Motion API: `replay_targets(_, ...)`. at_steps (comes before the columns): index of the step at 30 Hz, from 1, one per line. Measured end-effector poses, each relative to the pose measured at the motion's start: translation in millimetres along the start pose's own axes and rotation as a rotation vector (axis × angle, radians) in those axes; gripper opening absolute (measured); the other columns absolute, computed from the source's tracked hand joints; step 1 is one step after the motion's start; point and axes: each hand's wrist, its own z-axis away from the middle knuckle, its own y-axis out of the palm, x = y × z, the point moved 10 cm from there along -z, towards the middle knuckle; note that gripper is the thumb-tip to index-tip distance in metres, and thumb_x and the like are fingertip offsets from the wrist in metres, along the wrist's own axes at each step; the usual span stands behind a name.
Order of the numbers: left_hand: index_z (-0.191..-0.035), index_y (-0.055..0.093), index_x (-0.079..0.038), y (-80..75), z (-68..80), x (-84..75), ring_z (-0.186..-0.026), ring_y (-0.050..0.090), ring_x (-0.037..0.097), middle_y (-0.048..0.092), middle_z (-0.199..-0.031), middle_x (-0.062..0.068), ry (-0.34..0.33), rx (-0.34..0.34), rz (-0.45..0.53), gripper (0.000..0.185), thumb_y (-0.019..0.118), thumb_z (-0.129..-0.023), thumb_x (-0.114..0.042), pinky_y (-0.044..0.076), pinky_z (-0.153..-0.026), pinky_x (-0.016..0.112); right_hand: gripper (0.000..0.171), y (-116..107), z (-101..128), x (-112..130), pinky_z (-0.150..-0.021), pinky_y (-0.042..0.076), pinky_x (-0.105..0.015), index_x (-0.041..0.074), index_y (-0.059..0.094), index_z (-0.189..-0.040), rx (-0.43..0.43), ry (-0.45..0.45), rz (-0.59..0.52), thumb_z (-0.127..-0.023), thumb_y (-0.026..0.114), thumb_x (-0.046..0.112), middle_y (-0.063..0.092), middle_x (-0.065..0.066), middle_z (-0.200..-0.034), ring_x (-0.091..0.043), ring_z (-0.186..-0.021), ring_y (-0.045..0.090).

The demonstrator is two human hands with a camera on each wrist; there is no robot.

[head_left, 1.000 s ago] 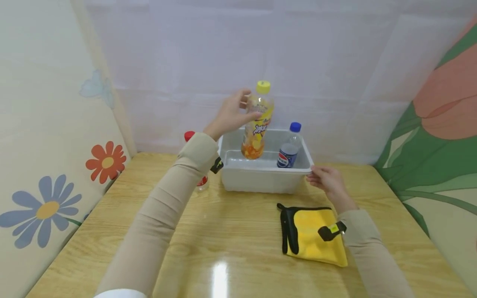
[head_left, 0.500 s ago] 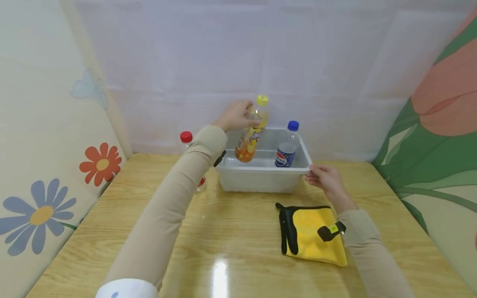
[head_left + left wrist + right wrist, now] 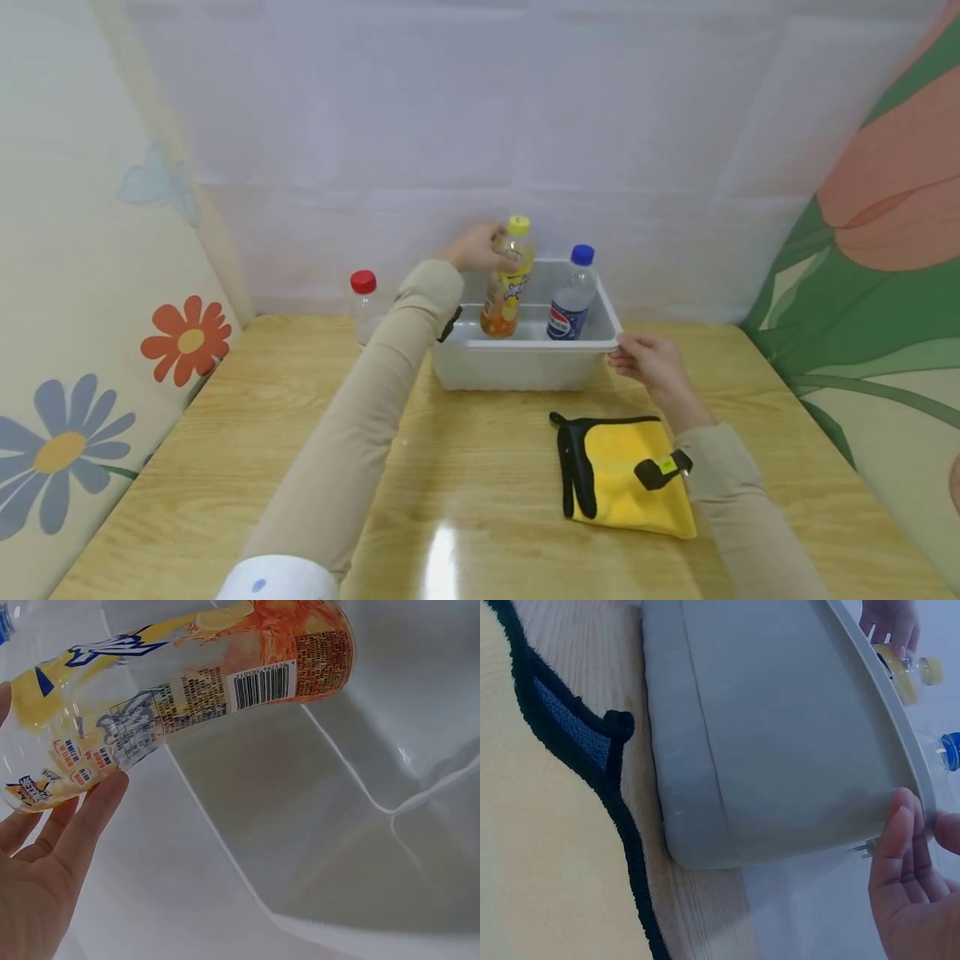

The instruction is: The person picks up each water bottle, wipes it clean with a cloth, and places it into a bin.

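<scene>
My left hand (image 3: 477, 247) grips the upper part of a yellow-capped orange drink bottle (image 3: 506, 283) and holds it inside the grey plastic bin (image 3: 525, 367), low at its left side. In the left wrist view my fingers (image 3: 71, 832) wrap the bottle's (image 3: 195, 682) labelled body above the bin floor (image 3: 315, 847). A blue-capped Pepsi bottle (image 3: 567, 296) stands in the bin's right half. My right hand (image 3: 647, 362) holds the bin's front right corner rim; the right wrist view shows a finger and thumb (image 3: 904, 847) pinching that rim (image 3: 885, 720).
A red-capped clear bottle (image 3: 364, 304) stands on the wooden table (image 3: 247, 433) left of the bin, near the back wall. A yellow cloth with black edging (image 3: 622, 479) lies in front of the bin under my right forearm. Flowered padded walls close in both sides.
My left hand has lowered the orange drink bottle from above the bin down into its left side. The right hand has stayed on the bin's corner.
</scene>
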Motion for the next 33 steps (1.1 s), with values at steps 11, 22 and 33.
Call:
replay_targets(11,-0.126,0.042,0.002,16.2,0.8,-0.8,-0.108,0.049,0.026,0.050,-0.122,0.015,-0.050,0.055,0.025,0.069,0.078,-0.071,-0.020,0.044,-0.092,0.036,0.018,3,-1,-5,-0.058,0.054,-0.019,-0.001,0.052,-0.101,-0.004,-0.005,0.039,-0.094,0.050,0.015,0.064,0.002,-0.065,-0.007,-0.060,0.062)
replay_targets(22,-0.125,0.044,0.002,33.6,-4.9,1.6,-0.102,0.051,0.023,0.052,-0.118,0.012,-0.082,0.060,-0.057,0.071,0.080,-0.069,-0.023,0.046,-0.088,0.032,0.033,2,-3,-6,-0.056,0.054,-0.019,-0.011,0.047,-0.114,-0.021,-0.004,0.019,-0.093,0.051,0.015,0.064,0.002,-0.064,-0.007,-0.058,0.063)
replay_targets(33,-0.122,0.045,0.001,37.1,-1.1,3.9,-0.095,0.053,0.021,0.054,-0.111,0.010,-0.148,0.072,-0.076,0.067,0.079,-0.070,-0.023,0.049,-0.081,0.029,0.036,3,-2,-4,-0.056,0.054,-0.019,-0.012,0.046,-0.114,-0.042,0.003,0.031,-0.093,0.052,0.016,0.063,0.004,-0.063,-0.006,-0.059,0.062)
